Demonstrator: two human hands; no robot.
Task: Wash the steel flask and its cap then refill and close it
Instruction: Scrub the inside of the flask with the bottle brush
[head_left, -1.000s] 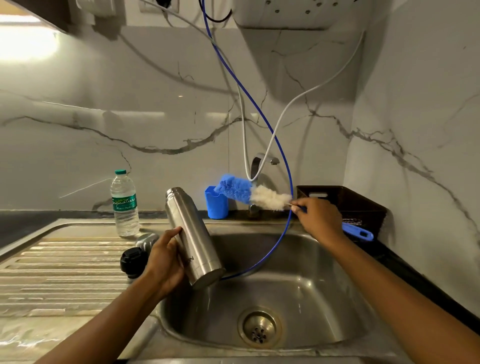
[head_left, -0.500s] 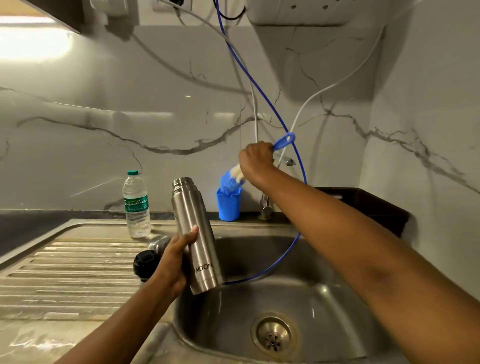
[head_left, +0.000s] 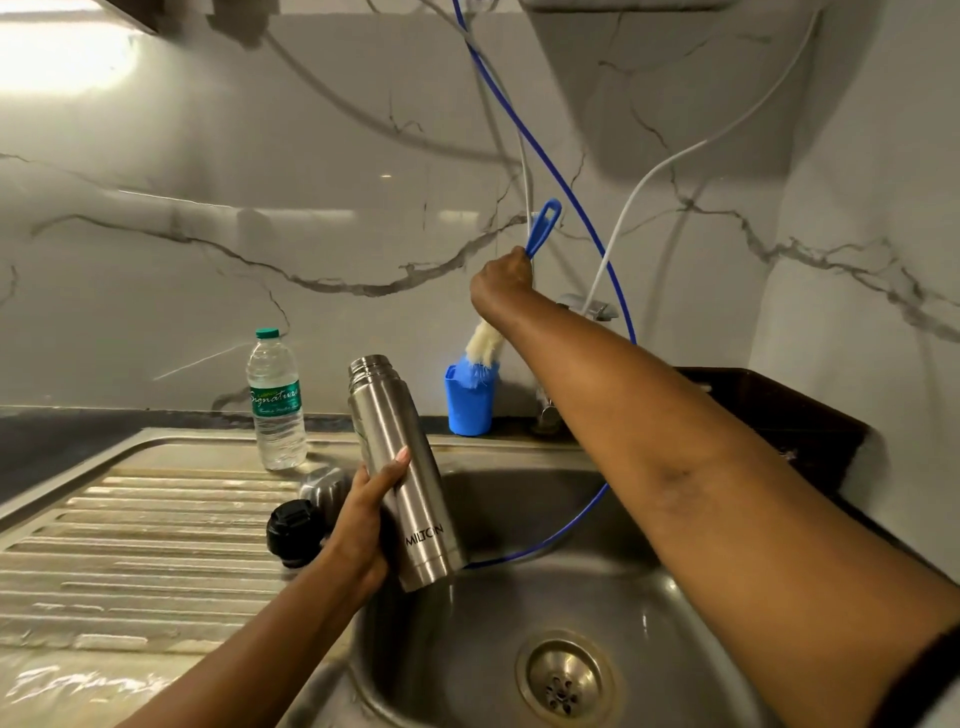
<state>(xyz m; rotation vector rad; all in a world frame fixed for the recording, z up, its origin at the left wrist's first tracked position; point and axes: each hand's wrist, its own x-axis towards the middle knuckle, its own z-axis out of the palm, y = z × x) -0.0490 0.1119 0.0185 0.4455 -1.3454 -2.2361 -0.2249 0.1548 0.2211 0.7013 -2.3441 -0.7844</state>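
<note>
Two hands are busy: the left hand (head_left: 363, 525) wraps its fingers round the steel flask (head_left: 405, 467), uncapped and tilted above the left rim of the sink (head_left: 675, 623). The right hand (head_left: 501, 283) grips the bottle brush (head_left: 483, 343) by its handle, bristles dipping into the blue cup (head_left: 467, 410). The black cap (head_left: 293, 530) and steel cap (head_left: 324, 483) lie on the drainboard (head_left: 130, 519) near the left wrist.

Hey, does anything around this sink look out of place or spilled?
Only the thin blue hose stands out: it hangs from above and loops loose into the sink, close to the flask. No spill shows; the water bottle stands upright.
</note>
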